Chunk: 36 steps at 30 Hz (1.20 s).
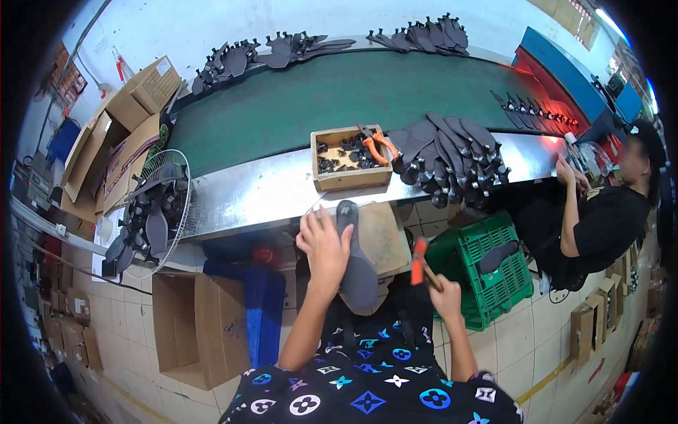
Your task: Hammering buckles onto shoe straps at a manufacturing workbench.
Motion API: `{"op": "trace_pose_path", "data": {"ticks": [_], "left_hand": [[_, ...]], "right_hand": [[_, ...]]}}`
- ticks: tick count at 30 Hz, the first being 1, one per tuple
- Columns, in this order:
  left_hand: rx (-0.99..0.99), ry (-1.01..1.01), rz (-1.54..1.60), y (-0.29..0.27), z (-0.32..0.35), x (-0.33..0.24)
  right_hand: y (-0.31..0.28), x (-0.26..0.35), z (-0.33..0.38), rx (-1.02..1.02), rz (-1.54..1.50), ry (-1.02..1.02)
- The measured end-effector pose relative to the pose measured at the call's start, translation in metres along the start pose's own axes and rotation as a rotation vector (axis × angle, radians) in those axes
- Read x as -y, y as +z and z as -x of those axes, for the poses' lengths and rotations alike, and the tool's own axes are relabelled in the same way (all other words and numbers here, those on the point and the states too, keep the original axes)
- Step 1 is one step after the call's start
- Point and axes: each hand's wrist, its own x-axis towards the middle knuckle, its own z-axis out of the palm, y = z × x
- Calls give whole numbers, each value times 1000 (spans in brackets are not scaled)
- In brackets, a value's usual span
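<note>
A dark grey shoe sole (359, 279) lies lengthwise in front of me, its narrow heel end on a worn wooden block (381, 237). My left hand (325, 247) is spread along its left side, thumb against the edge and fingers apart. My right hand (445, 300) is closed round the handle of a hammer with an orange-red head (418, 261), raised to the right of the sole. Just beyond the block, a wooden box (352, 182) holds small black pieces. Pliers with orange handles (378, 145) lie across its right corner.
Beside the box, many heeled soles (445, 152) are piled. A green conveyor belt (311, 102) runs behind. At left are a wire basket of soles (159, 212) and a cardboard box (201, 325). A green crate (487, 261) and a seated co-worker (607, 205) are at right.
</note>
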Motion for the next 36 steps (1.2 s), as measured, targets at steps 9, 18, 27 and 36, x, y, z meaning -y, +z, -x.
{"op": "trace_pose_path", "data": {"ticks": [9,18,27,36], "left_hand": [[-110,441,249,28,-173,-13],[265,339,291,64,-226,-12],[143,203,950,-17,-161,-21],[-502,900,505,-107,-19,-50]], "right_hand": [[-3,12,80,-114,-546,493],[-21,46,9,-148,-795,221],[-71,122,-83,14,-987,-12],[-86,210,-94,180,-1091,-44]]}}
